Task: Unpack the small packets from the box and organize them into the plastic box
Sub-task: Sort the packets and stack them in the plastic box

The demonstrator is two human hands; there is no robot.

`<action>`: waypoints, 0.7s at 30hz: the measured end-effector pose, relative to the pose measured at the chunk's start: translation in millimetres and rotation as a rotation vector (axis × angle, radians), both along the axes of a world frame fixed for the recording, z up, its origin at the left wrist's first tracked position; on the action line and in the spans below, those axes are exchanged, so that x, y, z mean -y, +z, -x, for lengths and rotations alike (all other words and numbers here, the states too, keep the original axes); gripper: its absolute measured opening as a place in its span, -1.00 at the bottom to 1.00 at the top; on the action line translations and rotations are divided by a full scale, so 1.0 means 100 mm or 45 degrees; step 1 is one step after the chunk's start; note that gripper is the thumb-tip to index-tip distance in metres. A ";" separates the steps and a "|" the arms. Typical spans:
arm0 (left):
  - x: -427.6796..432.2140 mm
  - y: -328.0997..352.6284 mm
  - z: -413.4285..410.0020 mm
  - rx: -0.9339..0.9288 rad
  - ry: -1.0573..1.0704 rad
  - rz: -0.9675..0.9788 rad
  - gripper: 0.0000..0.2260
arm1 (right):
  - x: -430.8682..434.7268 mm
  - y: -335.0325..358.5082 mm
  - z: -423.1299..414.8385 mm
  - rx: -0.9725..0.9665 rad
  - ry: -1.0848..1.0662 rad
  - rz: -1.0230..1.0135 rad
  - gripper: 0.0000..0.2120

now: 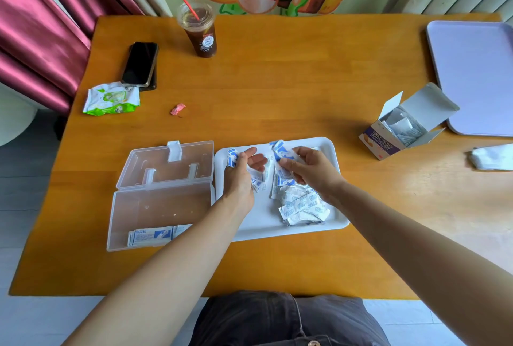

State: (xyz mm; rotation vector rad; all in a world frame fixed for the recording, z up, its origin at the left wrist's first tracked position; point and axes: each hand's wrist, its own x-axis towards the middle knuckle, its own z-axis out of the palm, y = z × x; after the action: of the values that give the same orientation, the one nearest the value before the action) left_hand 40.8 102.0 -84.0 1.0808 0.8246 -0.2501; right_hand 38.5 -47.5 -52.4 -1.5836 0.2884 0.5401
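A white tray (258, 227) in front of me carries a heap of small blue-and-white packets (301, 205). My left hand (241, 176) hovers over the tray's left part and holds a few packets (232, 157) between thumb and fingers. Over the tray's middle, my right hand (311, 169) pinches a small bunch of packets (280, 150). The clear plastic box (155, 208) lies open to the left of the tray, its lid folded back. A row of packets (152, 236) lies along its near wall. The cardboard box (404, 126) stands open at the right with packets inside.
On the wooden table: two stacked phones (140, 64), an iced drink cup with a red straw (201, 32), a green wipes pack (111, 98), a pink wrapper scrap (177, 109), a lilac tray (477, 73) at the far right, and white tissue (492, 157).
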 end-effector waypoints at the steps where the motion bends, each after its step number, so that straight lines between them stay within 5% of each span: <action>1: 0.00 0.01 0.00 -0.030 -0.013 0.017 -0.72 | -0.01 0.02 -0.01 0.032 -0.003 -0.015 -0.91; 7: 0.05 0.30 0.07 -0.057 -0.374 0.373 -0.47 | -0.27 0.08 0.04 0.133 0.356 0.217 -0.76; 13: 0.06 0.28 0.12 -0.015 -0.344 0.179 -0.76 | -0.40 0.06 0.06 0.203 0.480 0.449 -0.77; 18: 0.04 0.26 0.11 0.134 -0.286 0.150 -0.66 | -0.43 0.01 0.05 0.096 0.233 0.355 -0.79; 21: 0.00 0.24 0.12 0.138 -0.400 0.122 -0.65 | -0.36 -0.03 0.09 -0.091 0.420 0.212 -0.88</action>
State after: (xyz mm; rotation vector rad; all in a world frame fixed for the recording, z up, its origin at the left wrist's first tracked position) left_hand 28.9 101.8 -59.8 1.1210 0.5382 -0.4856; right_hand 29.9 -11.4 -55.0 -1.7887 0.1271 0.8460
